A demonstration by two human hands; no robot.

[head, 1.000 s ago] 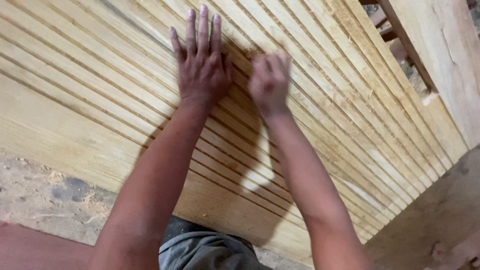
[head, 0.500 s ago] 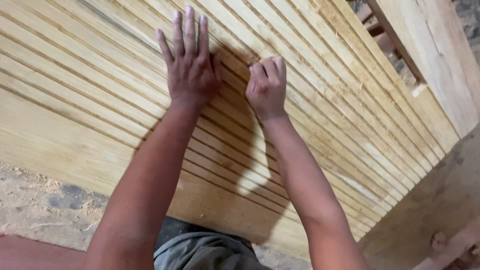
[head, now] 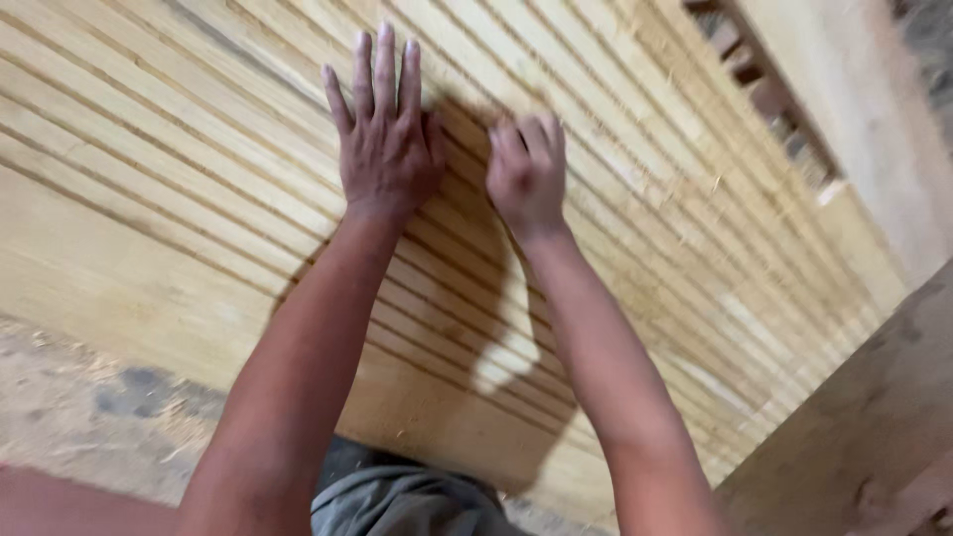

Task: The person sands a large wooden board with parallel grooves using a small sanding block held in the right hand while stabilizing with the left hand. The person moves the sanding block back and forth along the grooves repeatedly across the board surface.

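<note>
Left hand spread open, palm flat on the grooved wooden panel, right hand just beside it with fingers curled down against the slats, whether gripping anything impossible to tell, panel slanting across the dusty floor.

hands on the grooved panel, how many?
2. The left hand lies flat, fingers spread, on the grooved wooden panel. The right hand sits just to its right, fingers curled against the panel; what it may hold is hidden.
</note>
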